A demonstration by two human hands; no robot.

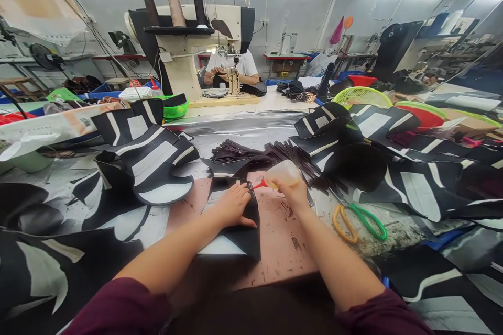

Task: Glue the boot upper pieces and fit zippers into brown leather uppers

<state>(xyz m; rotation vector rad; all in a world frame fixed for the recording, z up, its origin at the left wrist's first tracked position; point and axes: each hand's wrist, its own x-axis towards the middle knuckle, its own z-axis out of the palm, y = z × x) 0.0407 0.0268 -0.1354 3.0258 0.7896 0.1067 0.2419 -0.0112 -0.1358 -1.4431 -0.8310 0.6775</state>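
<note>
My right hand [293,193] is wrapped round a translucent glue bottle [283,171] tipped to the left. Its red nozzle [260,184] points at the upper right edge of a black leather piece [248,235] with white patches. Pressing that piece down is my left hand [234,205], lying flat with the fingers stretched and the thumb apart. Beneath the piece is a pinkish work board [283,251] with dark smears. Just beyond my hands lie bundles of thin dark strips [239,154].
Scissors with one orange and one green handle [359,222] lie to the right. Black pieces with white strips are heaped left [153,159] and right [416,183]. A green basket [175,109] stands behind. Across the table a person [247,65] sits at a large sewing machine [181,52].
</note>
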